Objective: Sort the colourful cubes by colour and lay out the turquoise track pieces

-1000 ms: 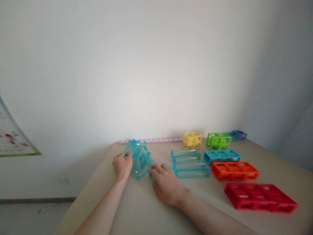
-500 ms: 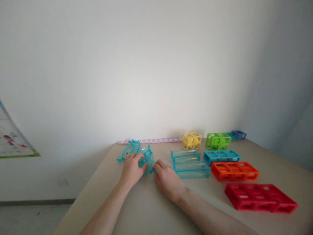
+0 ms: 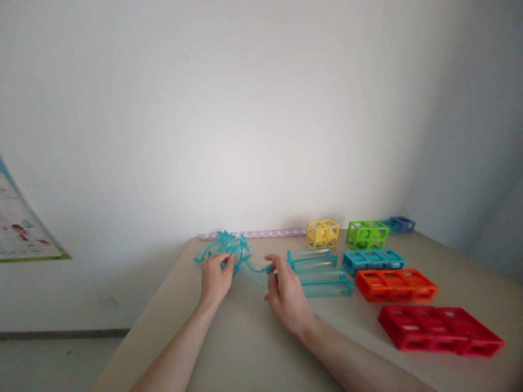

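Observation:
My left hand (image 3: 218, 279) is closed, thumb and fingers pinched on a clear teal curved track piece (image 3: 242, 251) in a small pile at the table's far left. Other curved pieces (image 3: 208, 251) lie overlapped there, partly hidden by the fingers. My right hand (image 3: 287, 296) has its thumb and forefinger on the end of another curved track piece (image 3: 254, 275), which reaches left toward the pile. Just right of that hand, several straight clear teal track pieces (image 3: 322, 275) lie side by side, partly covered by it.
On the right of the table (image 3: 245, 343) lie red (image 3: 439, 329), orange (image 3: 395, 285) and blue (image 3: 373, 260) block frames. Behind them stand yellow (image 3: 322, 234) and green (image 3: 366, 235) cube frames and a dark blue piece (image 3: 402, 224). A patterned strip (image 3: 269, 233) runs along the wall.
My right hand has moved slightly right, drawing a curved track piece away from the pile. My left hand has shifted a little up, its fingers now pinched closer together on the pile.

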Action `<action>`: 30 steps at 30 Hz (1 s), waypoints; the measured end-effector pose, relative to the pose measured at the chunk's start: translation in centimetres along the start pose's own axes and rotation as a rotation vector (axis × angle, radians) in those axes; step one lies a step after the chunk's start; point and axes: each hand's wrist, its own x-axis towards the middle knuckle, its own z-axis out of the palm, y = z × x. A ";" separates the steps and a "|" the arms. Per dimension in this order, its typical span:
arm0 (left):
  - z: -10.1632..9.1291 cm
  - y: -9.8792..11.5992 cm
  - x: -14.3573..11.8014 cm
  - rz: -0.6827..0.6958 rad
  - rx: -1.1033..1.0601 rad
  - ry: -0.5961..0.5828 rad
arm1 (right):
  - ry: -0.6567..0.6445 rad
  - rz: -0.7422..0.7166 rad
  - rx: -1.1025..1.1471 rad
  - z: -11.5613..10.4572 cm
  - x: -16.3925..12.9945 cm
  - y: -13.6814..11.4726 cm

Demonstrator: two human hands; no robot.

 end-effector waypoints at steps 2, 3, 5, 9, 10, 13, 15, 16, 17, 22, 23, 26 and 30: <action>-0.1 -0.4 0.2 -0.058 -0.036 0.042 | -0.007 -0.004 0.044 -0.1 -0.1 0.0; -0.1 -0.6 0.2 -0.076 -0.047 0.056 | -0.022 -0.008 0.066 -0.2 -0.2 0.0; -0.1 -0.7 0.3 -0.095 -0.065 0.073 | -0.047 -0.004 0.125 -0.3 -0.3 -0.2; -0.1 -0.7 0.3 -0.141 -0.122 0.114 | -0.042 0.032 0.245 -0.4 -0.6 -0.5; 0.0 -0.6 0.3 -0.155 -0.137 0.127 | -0.033 0.040 0.257 -0.3 -0.6 -0.5; 0.0 -0.2 0.2 -0.226 -0.242 0.167 | 0.006 0.074 0.254 -0.3 -0.6 -0.5; 0.0 -0.1 0.1 -0.288 -0.345 0.204 | 0.027 0.098 0.234 -0.3 -0.5 -0.5; -0.1 -0.1 0.1 -0.310 -0.386 0.228 | 0.031 0.105 0.226 -0.3 -0.5 -0.5; -0.1 -0.1 0.1 -0.321 -0.411 0.257 | 0.028 0.111 0.219 -0.3 -0.5 -0.5; -0.3 -0.5 0.2 -0.313 -0.368 0.399 | -0.053 0.157 0.145 -0.3 -0.5 -0.7; -0.4 -0.6 0.3 -0.316 -0.341 0.414 | -0.078 0.156 0.110 -0.3 -0.5 -0.7; -0.5 -0.8 0.3 -0.343 -0.292 0.424 | -0.146 0.110 0.010 -0.5 -0.5 -0.8; -0.2 -1.4 0.3 -0.379 -0.363 0.418 | -0.204 0.068 -0.074 -0.7 -0.5 -0.9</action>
